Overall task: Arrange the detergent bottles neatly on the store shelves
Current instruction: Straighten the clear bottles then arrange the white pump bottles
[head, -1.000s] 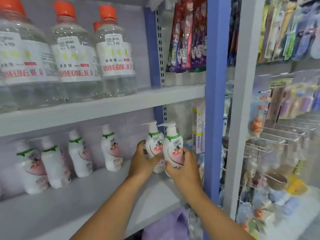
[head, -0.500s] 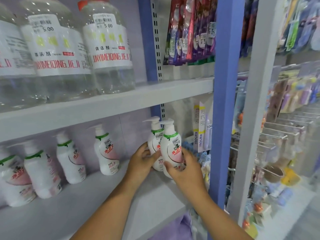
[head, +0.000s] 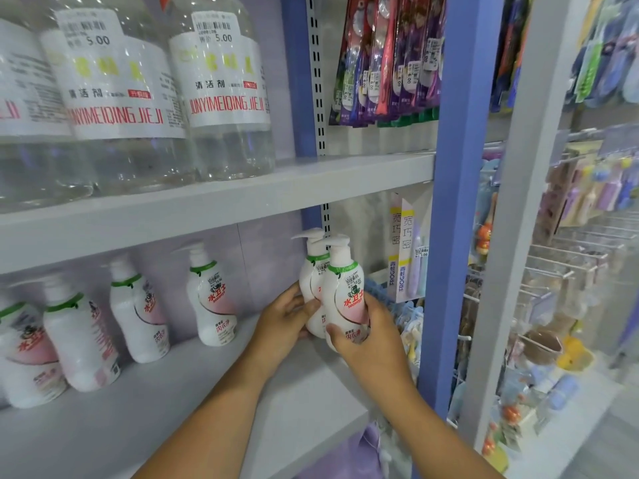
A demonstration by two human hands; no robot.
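- A pale lilac back wall (head: 269, 257) sits behind grey shelves (head: 242, 202).
- A blue upright post (head: 456, 202) stands at 3 o'clock.
- Wire hooks (head: 567, 257) fill the rack further right.
- Light is even and soft.

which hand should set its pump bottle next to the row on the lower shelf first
Left. The left hand holds the rear bottle on the side nearest the row's last bottle; the right hand and its bottle sit farther right.
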